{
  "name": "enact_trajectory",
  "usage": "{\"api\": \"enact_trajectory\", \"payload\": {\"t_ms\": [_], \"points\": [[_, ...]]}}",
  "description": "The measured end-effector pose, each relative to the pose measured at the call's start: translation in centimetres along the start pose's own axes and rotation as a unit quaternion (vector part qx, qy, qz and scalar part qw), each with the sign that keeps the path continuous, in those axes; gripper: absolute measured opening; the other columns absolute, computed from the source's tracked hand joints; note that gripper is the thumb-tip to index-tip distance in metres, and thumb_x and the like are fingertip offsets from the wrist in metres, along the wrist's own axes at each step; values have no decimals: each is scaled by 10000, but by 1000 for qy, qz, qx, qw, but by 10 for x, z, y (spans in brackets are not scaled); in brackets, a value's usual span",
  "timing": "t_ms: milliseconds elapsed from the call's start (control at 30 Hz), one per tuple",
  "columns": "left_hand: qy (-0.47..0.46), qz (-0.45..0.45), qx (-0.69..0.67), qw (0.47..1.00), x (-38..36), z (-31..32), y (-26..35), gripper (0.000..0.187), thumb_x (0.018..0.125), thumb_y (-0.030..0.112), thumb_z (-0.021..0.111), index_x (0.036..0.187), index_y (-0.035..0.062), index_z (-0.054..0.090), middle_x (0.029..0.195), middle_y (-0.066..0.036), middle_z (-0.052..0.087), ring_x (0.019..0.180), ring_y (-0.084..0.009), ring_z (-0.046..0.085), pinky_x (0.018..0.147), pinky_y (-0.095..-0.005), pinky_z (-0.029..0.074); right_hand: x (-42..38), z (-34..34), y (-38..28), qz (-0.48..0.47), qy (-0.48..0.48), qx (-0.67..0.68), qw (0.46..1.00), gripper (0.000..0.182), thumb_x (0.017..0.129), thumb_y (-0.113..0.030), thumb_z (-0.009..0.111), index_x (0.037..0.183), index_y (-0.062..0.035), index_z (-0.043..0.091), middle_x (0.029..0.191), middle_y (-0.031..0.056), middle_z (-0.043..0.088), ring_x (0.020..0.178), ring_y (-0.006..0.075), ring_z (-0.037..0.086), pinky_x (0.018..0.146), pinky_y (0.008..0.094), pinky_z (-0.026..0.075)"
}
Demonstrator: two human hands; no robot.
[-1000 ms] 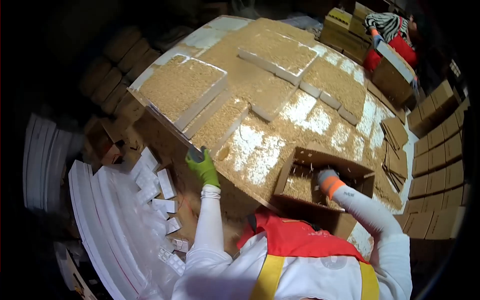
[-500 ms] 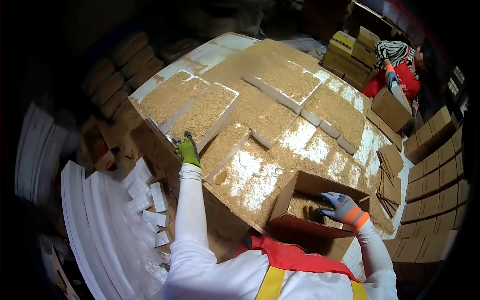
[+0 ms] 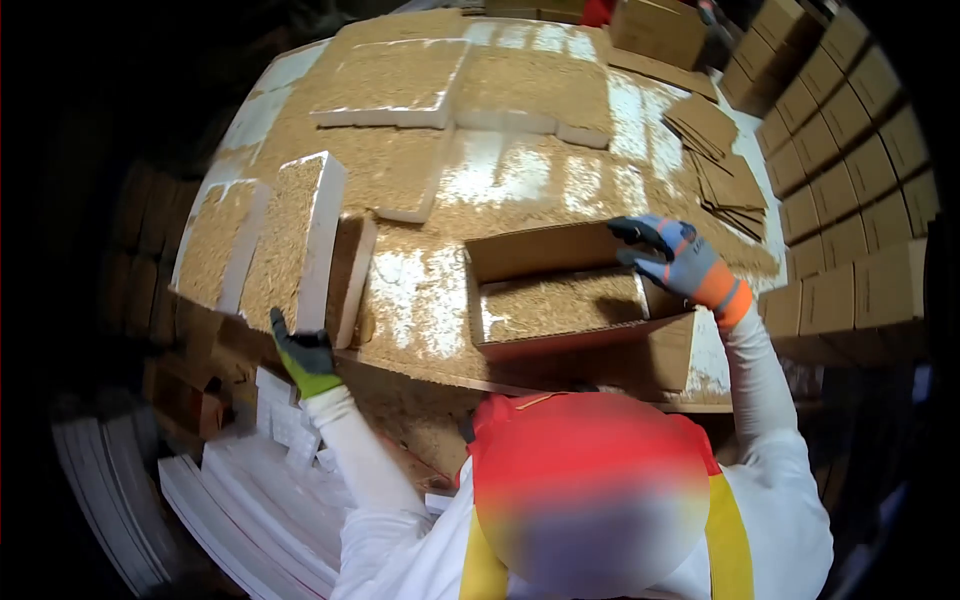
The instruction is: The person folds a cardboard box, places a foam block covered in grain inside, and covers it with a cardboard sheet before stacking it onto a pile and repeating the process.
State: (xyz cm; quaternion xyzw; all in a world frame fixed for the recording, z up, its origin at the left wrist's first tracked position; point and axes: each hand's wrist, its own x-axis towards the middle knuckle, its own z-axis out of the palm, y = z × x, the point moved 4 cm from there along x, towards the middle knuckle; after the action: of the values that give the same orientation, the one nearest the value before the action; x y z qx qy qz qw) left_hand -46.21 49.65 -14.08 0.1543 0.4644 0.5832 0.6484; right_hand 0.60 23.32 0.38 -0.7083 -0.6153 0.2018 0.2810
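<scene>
My left hand (image 3: 303, 352), in a green and dark glove, grips the near end of a long white foam block (image 3: 322, 235) topped with sawdust-like shavings. Its thumb lies along the left side, while its fingers are at the right corner. A similar covered block (image 3: 225, 240) lies to the left. My right hand (image 3: 665, 255), in a grey-blue glove with an orange cuff, is over the right end of an open cardboard box (image 3: 585, 338). Its fingers and thumb are apart with nothing between them. Inside the box sits a white-edged block (image 3: 560, 303) covered in shavings.
More shaving-covered white blocks (image 3: 385, 85) lie across the table (image 3: 405, 300). Flattened cardboard pieces (image 3: 730, 180) rest at the right, beside stacked cartons (image 3: 830, 195). White foam sheets (image 3: 270, 500) stand at lower left. Another person's box (image 3: 655, 35) is at the far edge.
The view has swung toward the right and down. A block covered in shavings now shows clearly inside the box. My right hand is nearer the box's far right corner; my left stays at a block's end.
</scene>
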Motion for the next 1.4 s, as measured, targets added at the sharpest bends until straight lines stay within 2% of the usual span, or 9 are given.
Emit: {"api": "enact_trajectory", "payload": {"t_ms": [67, 267, 333, 433, 667, 900, 1033, 1133, 1400], "points": [[-59, 67, 103, 991, -39, 16, 8, 433, 971, 342, 508, 1402, 310, 474, 1287, -36, 613, 1008, -165, 641, 600, -296, 476, 2, -12, 7, 2, 18, 79, 997, 431, 889, -236, 699, 1272, -69, 593, 1144, 113, 668, 1006, 205, 651, 856, 316, 504], [-281, 81, 297, 909, -119, 86, 2, 550, 879, -69, 473, 1413, 64, 459, 1326, -80, 530, 1047, -177, 587, 678, -302, 548, 6, -26, 39, 96, 16, 480, 872, 655, 962, -529, 504, 1446, -103, 391, 1278, 84, 587, 1095, 208, 613, 882, 364, 532], [-415, 290, 441, 741, -140, 112, -25, 470, 909, 9, 477, 1377, 48, 498, 1304, -88, 541, 1080, -195, 580, 683, -313, 556, -2, -29, 49, 204, -7, 563, 801, 678, 965, -556, 477, 1439, -77, 399, 1340, 117, 534, 1162, 216, 570, 916, 385, 524], [-436, -42, 329, 836, -163, 146, -61, 361, 938, 78, 477, 1278, 26, 588, 1263, -91, 572, 1123, -178, 576, 726, -282, 541, -41, -49, 48, 115, 104, 279, 948, 516, 1004, -354, 473, 1421, -54, 434, 1351, 145, 527, 1226, 223, 519, 1007, 380, 450], [-394, 393, 522, 647, -153, 196, -72, 339, 907, 213, 603, 1229, 113, 641, 1189, -141, 603, 1029, -308, 620, 869, -350, 499, -101, -79, 39, 178, 173, 170, 954, 453, 969, -262, 549, 1335, 5, 527, 1243, 123, 602, 1140, 199, 570, 993, 333, 435], [-496, -56, 460, 735, -121, 187, -113, 621, 992, 520, 405, 1478, 133, 399, 1397, -139, 529, 1221, -256, 551, 911, -348, 482, -80, -29, 28, 268, 102, 210, 935, 584, 875, -372, 708, 1312, -23, 542, 1015, 80, 686, 927, 137, 635, 793, 299, 512], [-570, -4, 431, 699, -105, 173, -129, 592, 938, 315, 638, 1413, 13, 456, 1338, -122, 568, 1195, -194, 563, 973, -289, 464, -47, -14, 15, 272, -179, -299, 897, 755, 894, -681, 439, 1238, -21, 566, 1054, 184, 686, 1011, 355, 646, 897, 426, 484], [-536, 18, 468, 702, -113, 172, -137, 597, 870, 355, 727, 1353, 53, 547, 1218, -102, 652, 1044, -134, 617, 875, -254, 488, -31, 5, 41, 161, -231, -458, 843, 572, 897, -537, 564, 1170, -36, 616, 1013, 145, 705, 1015, 325, 660, 874, 410, 510], [-512, 67, 524, 677, -129, 181, -128, 304, 919, 219, 668, 1130, 2, 686, 1070, -82, 704, 956, -136, 629, 853, -277, 496, -37, -64, 85, 366, -101, 92, 921, 465, 863, -526, 645, 836, -63, 650, 692, 65, 674, 567, 163, 654, 512, 305, 522]]}}
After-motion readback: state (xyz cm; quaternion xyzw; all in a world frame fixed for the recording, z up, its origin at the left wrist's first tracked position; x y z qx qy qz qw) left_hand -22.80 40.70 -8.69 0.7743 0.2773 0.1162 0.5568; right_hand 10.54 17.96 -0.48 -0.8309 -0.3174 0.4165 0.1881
